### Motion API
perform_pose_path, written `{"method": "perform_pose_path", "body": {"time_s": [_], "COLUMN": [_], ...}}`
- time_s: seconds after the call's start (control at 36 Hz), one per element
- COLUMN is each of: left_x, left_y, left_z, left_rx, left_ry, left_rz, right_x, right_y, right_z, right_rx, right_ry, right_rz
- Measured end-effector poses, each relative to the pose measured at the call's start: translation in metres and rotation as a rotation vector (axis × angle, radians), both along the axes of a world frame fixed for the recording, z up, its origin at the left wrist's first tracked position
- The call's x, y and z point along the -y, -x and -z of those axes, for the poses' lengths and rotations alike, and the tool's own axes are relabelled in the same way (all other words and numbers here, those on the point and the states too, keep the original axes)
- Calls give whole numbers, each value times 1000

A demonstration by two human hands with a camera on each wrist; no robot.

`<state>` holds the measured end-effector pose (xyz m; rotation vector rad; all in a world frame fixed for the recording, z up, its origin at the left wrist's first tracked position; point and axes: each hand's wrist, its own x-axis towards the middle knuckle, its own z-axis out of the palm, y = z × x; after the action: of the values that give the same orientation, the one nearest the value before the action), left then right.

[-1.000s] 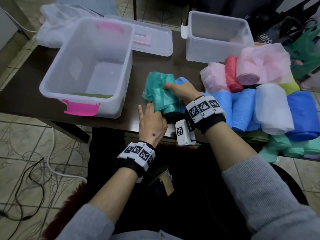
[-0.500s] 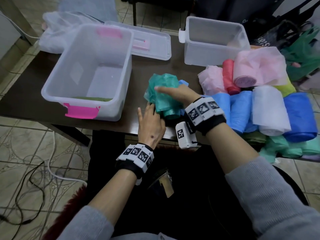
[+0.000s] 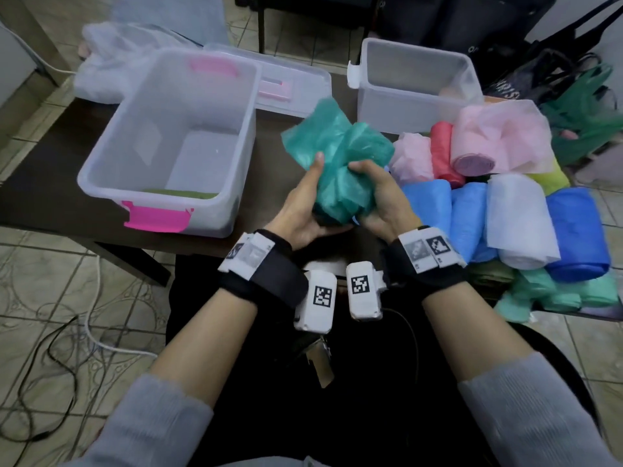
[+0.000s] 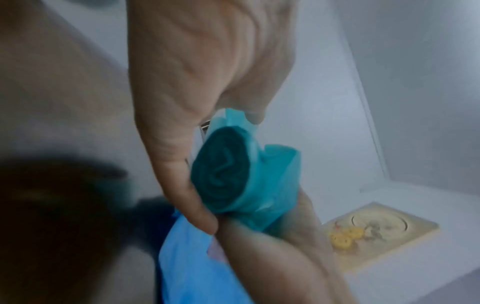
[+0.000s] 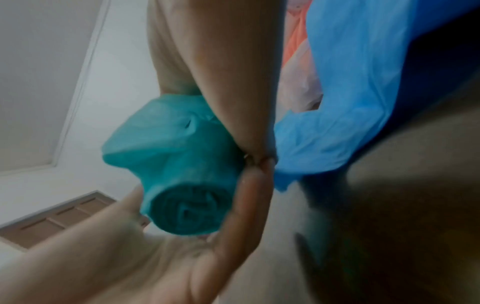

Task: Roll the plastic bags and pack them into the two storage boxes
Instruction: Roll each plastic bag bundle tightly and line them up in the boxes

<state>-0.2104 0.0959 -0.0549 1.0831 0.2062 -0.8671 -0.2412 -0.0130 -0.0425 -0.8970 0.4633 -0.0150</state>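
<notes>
A teal plastic bag roll (image 3: 340, 170) is held up off the table between both hands. My left hand (image 3: 303, 203) grips its left side with the thumb up along the plastic. My right hand (image 3: 381, 193) curls round its right side. The wrist views show the roll's spiral end (image 4: 221, 174) (image 5: 187, 214) squeezed between the two palms. Its far end is loose and crumpled. The big storage box with pink clasps (image 3: 161, 217) stands at the left with a green layer on its floor. The smaller clear box (image 3: 418, 106) stands at the back right.
A pile of rolled bags lies at the right: pink (image 3: 492, 143), red (image 3: 445, 153), light blue (image 3: 468, 210), white (image 3: 515, 220), dark blue (image 3: 576, 230), mint (image 3: 566, 291). A lid (image 3: 296, 85) and a clear bag (image 3: 111, 69) lie behind the big box. Cables trail on the tiled floor.
The teal roll was lying on the table under both hands. Now both hands have turned palms inward and lifted it clear of the table.
</notes>
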Motion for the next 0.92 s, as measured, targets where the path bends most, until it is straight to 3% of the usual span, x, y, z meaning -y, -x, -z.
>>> {"method": "perform_pose_path", "body": {"time_s": [0.11, 0.19, 0.31, 0.36, 0.42, 0.53, 0.61, 0.69, 0.75, 0.92], "left_x": [1, -8, -20, -21, -21, -17, -15, -13, -10, 2], "left_y": [-4, -11, -20, -24, -25, -32, -38, -44, -47, -48], "left_z": [3, 12, 22, 27, 25, 16, 10, 5, 1, -12], "left_rx": [108, 395, 772, 806, 762, 727, 814, 846, 851, 846], "left_ry": [-128, -311, -671, -729, -738, -767, -856, -857, -844, -833], "left_rz": [-13, -19, 125, 165, 167, 156, 127, 66, 37, 6], "right_x": [6, 24, 43, 41, 31, 11, 2, -1, -5, -10], "right_y": [6, 10, 14, 19, 22, 19, 14, 15, 18, 28], "right_z": [4, 4, 13, 15, 14, 12, 10, 3, 1, 11], "right_rx": [-74, -141, -230, -62, 107, 293, 211, 48, 30, 41], "right_ry": [273, 510, 1248, 1518, 1692, 1816, 1868, 2084, 2196, 2168], "right_rz": [-26, -103, -29, -83, -245, -493, -573, -688, -768, -896]}}
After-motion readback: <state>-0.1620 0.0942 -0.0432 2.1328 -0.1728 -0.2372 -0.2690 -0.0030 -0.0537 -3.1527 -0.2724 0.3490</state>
